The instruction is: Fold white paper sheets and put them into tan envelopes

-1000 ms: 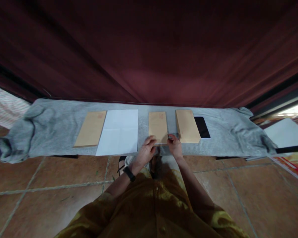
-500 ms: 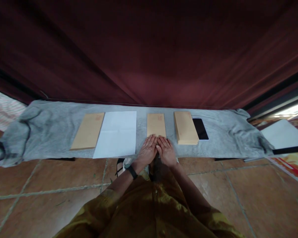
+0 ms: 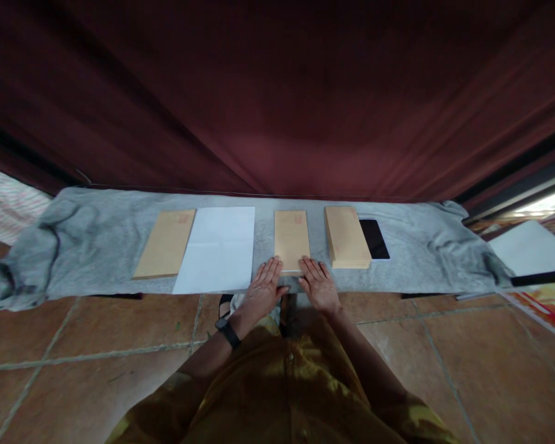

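A brown paper envelope (image 3: 291,237) with small red print at its far right corner lies flat in front of me. A thin white line runs across its near end. My left hand (image 3: 264,285) rests flat at the envelope's near left corner, fingers stretched out. At the near right corner lies my right hand (image 3: 319,282), also flat with its fingers extended. Left of them is a blank white sheet of paper (image 3: 219,246), beside more brown envelopes (image 3: 164,243). To the right stands a thick stack of brown envelopes (image 3: 348,237).
A black-screened phone (image 3: 377,239) lies against the stack's right side. Grey cloth (image 3: 420,253) covers the narrow table, with a dark red curtain (image 3: 277,123) behind it. A white flat item (image 3: 534,248) is at far right. Tiles (image 3: 143,327) form the floor.
My hands have moved apart from the middle of the envelope's near end to its two near corners. The near end with the white line now shows between them.
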Motion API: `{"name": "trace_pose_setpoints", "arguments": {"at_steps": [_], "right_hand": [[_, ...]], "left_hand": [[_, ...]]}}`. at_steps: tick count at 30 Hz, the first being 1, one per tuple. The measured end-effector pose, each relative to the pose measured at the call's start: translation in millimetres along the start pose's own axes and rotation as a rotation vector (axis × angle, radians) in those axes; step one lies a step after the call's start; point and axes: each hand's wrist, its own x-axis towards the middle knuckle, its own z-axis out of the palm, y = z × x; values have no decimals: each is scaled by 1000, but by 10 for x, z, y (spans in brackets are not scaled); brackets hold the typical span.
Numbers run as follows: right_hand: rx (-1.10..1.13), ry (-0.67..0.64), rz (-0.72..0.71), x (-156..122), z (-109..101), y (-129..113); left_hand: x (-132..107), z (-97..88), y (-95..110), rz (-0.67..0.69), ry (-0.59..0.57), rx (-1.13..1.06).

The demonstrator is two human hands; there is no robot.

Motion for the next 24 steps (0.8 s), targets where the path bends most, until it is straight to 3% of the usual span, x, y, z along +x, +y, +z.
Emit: {"name": "trace_pose_setpoints", "arguments": {"at_steps": [12,24], "right_hand": [[100,53,28,-21,-40,106],[125,166,25,38,54,161]], "left_hand": [[159,-44,127,-6,21,-31],[267,-77,128,-34,19,-3]]}}
